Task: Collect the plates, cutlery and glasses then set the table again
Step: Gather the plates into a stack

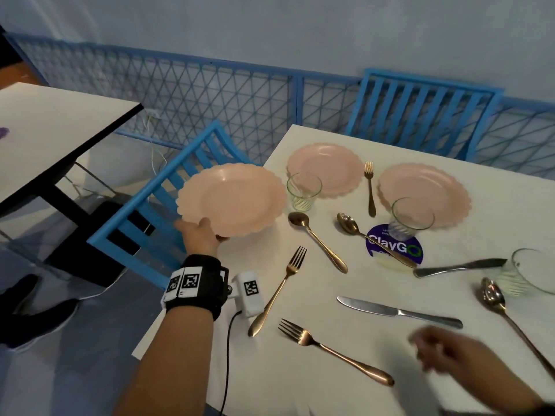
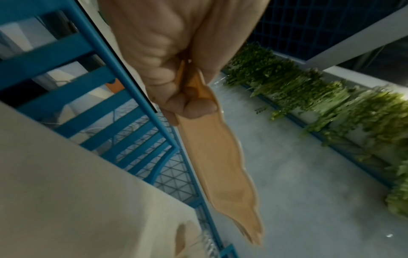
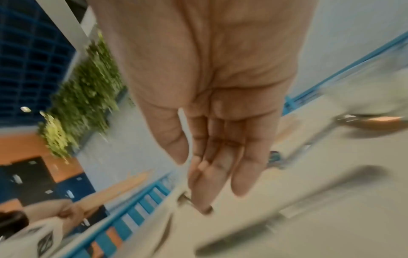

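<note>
My left hand (image 1: pixel 199 232) grips the near rim of a pink scalloped plate (image 1: pixel 232 199) and holds it in the air past the table's left edge; the left wrist view shows the plate (image 2: pixel 212 153) edge-on, pinched under my thumb (image 2: pixel 196 106). Two more pink plates (image 1: pixel 326 169) (image 1: pixel 423 193) lie on the white table (image 1: pixel 300 370). Three glasses (image 1: pixel 303 190) (image 1: pixel 411 216) (image 1: pixel 530 274) stand among scattered gold forks (image 1: pixel 280 289), spoons (image 1: pixel 316 238) and silver knives (image 1: pixel 399 312). My right hand (image 1: pixel 441 349), blurred, hovers low over the table's near right with fingers (image 3: pixel 218 157) straight and empty.
A blue slatted chair (image 1: pixel 168 202) stands under the held plate, another blue chair (image 1: pixel 420 109) at the far side. A second white table (image 1: pixel 45 136) is at the left. A blue lattice fence (image 1: pixel 210 94) runs behind. A round purple sticker (image 1: pixel 393 247) lies mid-table.
</note>
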A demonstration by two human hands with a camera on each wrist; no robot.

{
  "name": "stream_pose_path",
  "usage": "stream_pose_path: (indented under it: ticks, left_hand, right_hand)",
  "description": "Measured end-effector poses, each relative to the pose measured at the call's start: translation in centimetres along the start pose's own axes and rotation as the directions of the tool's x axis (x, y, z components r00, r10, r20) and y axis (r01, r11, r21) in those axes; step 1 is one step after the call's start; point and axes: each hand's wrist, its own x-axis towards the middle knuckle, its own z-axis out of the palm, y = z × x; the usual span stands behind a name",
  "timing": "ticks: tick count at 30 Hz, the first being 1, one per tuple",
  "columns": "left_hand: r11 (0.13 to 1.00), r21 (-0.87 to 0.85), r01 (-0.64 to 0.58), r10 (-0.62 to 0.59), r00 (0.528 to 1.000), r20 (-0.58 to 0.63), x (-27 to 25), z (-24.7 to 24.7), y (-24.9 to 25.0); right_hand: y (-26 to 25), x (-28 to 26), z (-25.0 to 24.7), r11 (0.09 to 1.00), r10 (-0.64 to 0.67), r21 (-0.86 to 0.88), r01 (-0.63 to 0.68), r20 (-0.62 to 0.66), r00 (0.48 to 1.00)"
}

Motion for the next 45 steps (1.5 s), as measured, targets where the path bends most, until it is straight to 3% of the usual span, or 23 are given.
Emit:
stream_pose_path:
  ticks: [2, 5, 9, 12, 21, 23, 24, 28, 31, 34, 37, 39, 42, 45]
  left_hand:
    - [0.999, -0.038, -0.018, 0.019, 0.999, 0.048, -0.4, 0.8, 1.2]
    - [0.996, -0.072, -0.06, 0.071, 0.986, 0.148, -0.8, 2.4, 2.1]
    - [0.993, -0.101, -0.059, 0.081, 0.971, 0.227, -0.9, 4.2, 2.2]
    - [0.994, -0.096, -0.049, 0.072, 0.965, 0.251, -0.4, 5.1, 1.8]
    - [0.999, -0.03, -0.024, 0.032, 0.96, 0.277, 1.6, 6.6, 0.8]
    - [1.0, -0.017, -0.025, 0.029, 0.958, 0.285, 1.7, 6.6, 0.7]
    - [1.0, -0.016, -0.024, 0.028, 0.958, 0.286, 1.7, 6.6, 0.6]
    - [1.0, 0.009, -0.029, 0.025, 0.962, 0.271, 1.5, 6.3, 0.5]
    - [0.998, 0.043, -0.052, 0.039, 0.965, 0.26, 1.2, 6.1, 0.7]
    - [0.995, 0.064, -0.072, 0.053, 0.965, 0.258, 1.0, 5.6, 1.0]
    - [0.991, 0.094, -0.091, 0.066, 0.967, 0.247, 0.9, 4.7, 1.3]
    - [0.989, 0.103, -0.109, 0.082, 0.967, 0.24, 0.8, 4.1, 1.6]
    - [0.989, 0.1, -0.108, 0.081, 0.968, 0.238, 0.1, 3.4, 1.9]
    - [0.989, 0.095, -0.117, 0.087, 0.957, 0.276, -1.3, 3.4, 2.0]
  right_hand:
    - [-3.6, 4.2, -1.9, 0.971, -0.04, 0.226, 0.072, -0.143, 0.989]
    - [-7.0, 12.2, -4.3, 0.911, -0.058, 0.378, 0.165, -0.279, 0.958]
    - [-9.3, 21.3, -5.9, 0.827, 0.087, 0.553, 0.101, -0.304, 0.949]
    - [-10.2, 26.2, -6.3, 0.748, 0.227, 0.663, -0.01, -0.241, 0.944]
    - [-9.7, 31.5, -6.5, 0.751, 0.427, 0.611, -0.25, -0.159, 0.89]
    - [-9.3, 32.8, -6.4, 0.783, 0.398, 0.58, -0.226, -0.188, 0.898]
    - [-8.8, 33.6, -6.3, 0.755, 0.389, 0.63, -0.182, -0.206, 0.898]
    - [-9.3, 34.1, -6.0, 0.69, 0.418, 0.706, -0.159, -0.209, 0.884]
    - [-9.2, 33.7, -6.1, 0.79, 0.38, 0.586, -0.178, -0.241, 0.893]
    - [-10.3, 32.4, -6.5, 0.759, 0.315, 0.65, -0.032, -0.324, 0.892]
    - [-11.3, 30.4, -7.0, 0.688, 0.321, 0.718, 0.101, -0.426, 0.846]
    - [-11.6, 28.2, -7.7, 0.723, 0.255, 0.656, 0.216, -0.545, 0.799]
    - [-11.8, 23.9, -9.1, 0.81, 0.142, 0.481, 0.334, -0.715, 0.685]
    - [-11.6, 19.7, -9.8, 0.768, 0.077, 0.44, 0.466, -0.785, 0.614]
